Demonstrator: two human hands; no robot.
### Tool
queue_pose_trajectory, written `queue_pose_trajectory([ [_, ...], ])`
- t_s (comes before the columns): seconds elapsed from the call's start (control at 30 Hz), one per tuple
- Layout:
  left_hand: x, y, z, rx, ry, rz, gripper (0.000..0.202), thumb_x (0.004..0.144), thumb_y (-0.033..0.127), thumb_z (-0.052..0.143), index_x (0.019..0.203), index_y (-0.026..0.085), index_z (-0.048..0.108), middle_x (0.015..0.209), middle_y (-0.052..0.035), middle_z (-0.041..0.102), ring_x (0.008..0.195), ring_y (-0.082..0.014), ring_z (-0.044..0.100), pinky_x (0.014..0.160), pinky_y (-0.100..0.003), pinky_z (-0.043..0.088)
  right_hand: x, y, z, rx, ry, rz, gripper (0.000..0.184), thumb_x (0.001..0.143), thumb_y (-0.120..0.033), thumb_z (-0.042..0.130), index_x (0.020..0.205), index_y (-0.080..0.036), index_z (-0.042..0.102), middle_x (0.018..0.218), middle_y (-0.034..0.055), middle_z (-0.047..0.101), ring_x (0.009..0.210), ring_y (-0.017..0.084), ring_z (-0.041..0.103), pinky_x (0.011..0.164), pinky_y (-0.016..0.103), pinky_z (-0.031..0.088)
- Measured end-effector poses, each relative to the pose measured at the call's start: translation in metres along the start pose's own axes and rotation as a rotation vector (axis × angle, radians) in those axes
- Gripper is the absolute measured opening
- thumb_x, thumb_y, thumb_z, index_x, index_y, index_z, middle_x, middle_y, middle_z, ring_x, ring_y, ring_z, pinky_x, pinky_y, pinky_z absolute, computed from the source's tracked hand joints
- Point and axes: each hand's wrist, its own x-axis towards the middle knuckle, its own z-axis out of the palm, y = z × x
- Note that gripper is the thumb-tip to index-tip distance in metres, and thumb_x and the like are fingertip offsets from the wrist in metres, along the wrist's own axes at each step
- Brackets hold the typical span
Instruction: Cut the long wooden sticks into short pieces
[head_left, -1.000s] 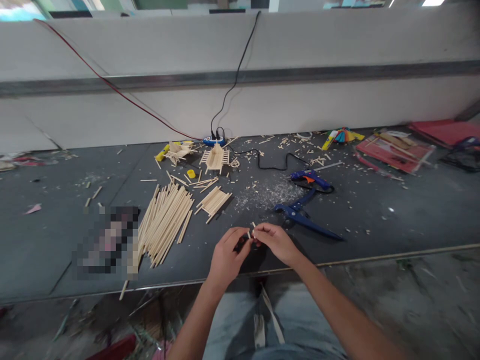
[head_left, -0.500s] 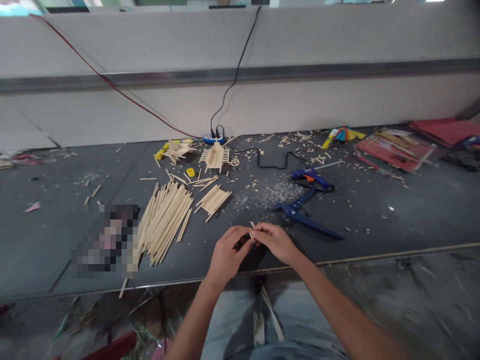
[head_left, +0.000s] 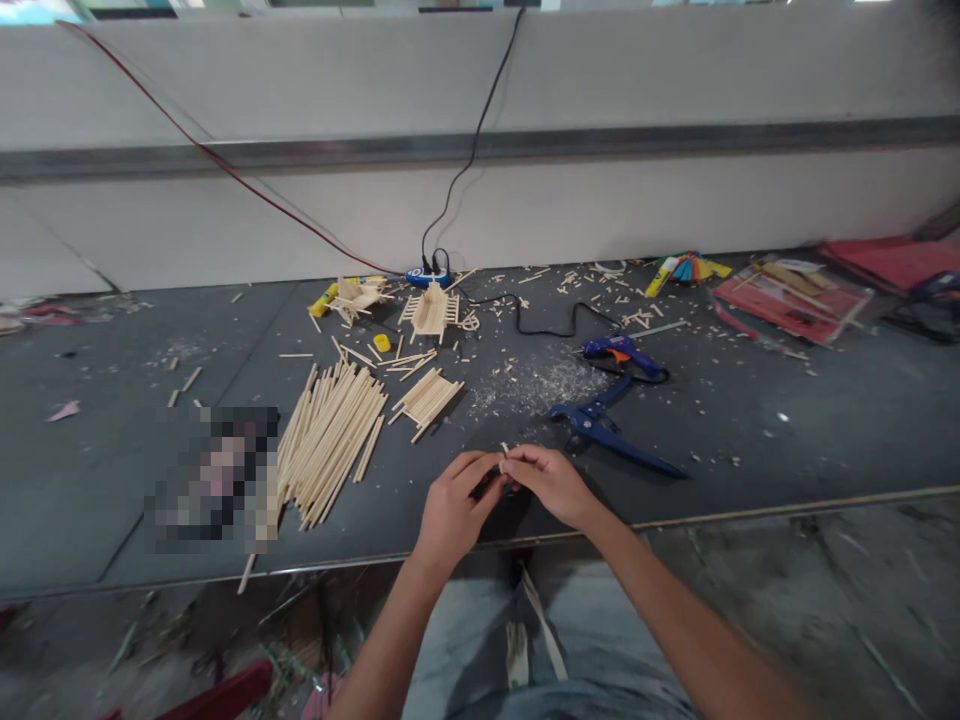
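Observation:
My left hand (head_left: pixel 452 508) and my right hand (head_left: pixel 553 486) meet fingertip to fingertip just above the near part of the table. Both are closed in a pinch around small wooden stick pieces (head_left: pixel 505 449), mostly hidden by the fingers; only a pale tip shows. Beyond them lies a flat panel of glued sticks (head_left: pixel 427 403). To the right of my hands rests a blue cutter with long handles (head_left: pixel 600 428), and a blue glue gun (head_left: pixel 621 355) lies behind it. A large pile of wooden sticks (head_left: pixel 335 440) spreads out to the left.
Stick-built models (head_left: pixel 431 312) stand near a blue power strip (head_left: pixel 427 278) at the wall. A black cord (head_left: pixel 516 310) trails over the table. Wood scraps lie scattered about. A yellow cap (head_left: pixel 382 343) sits behind the pile, and red packets (head_left: pixel 787 300) lie far right.
My hands stay almost in place. The fingertips have shifted slightly around the small stick pieces, and a little less of the wood shows between them.

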Motion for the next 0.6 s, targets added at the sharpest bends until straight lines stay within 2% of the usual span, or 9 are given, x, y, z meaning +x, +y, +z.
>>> queue_pose_trajectory([
  [0.27,-0.0021,-0.0023,0.0033,0.085,-0.008,0.040,0.023,0.084,0.023,0.047,0.104,0.020,0.059,0.097,-0.0071,0.061,0.088,-0.0155,0.059,0.081,-0.028,0.049,0.0002,0.0011,-0.0019,-0.016,-0.011,0.010,0.024,0.073,-0.040,0.058,0.080,-0.017,0.063,0.074,0.0009,0.059,0.065,0.012,0.052,0.063,0.025,0.044],
  [0.6,-0.0016,-0.0002,0.0037,0.062,-0.006,0.039,0.022,0.084,0.021,0.047,0.103,0.019,0.057,0.099,-0.0072,0.061,0.093,-0.0158,0.057,0.085,-0.029,0.046,0.0008,0.0017,0.0025,-0.012,0.015,0.001,0.022,0.074,-0.037,0.058,0.081,-0.017,0.063,0.075,0.0010,0.059,0.065,0.012,0.052,0.062,0.025,0.043],
])
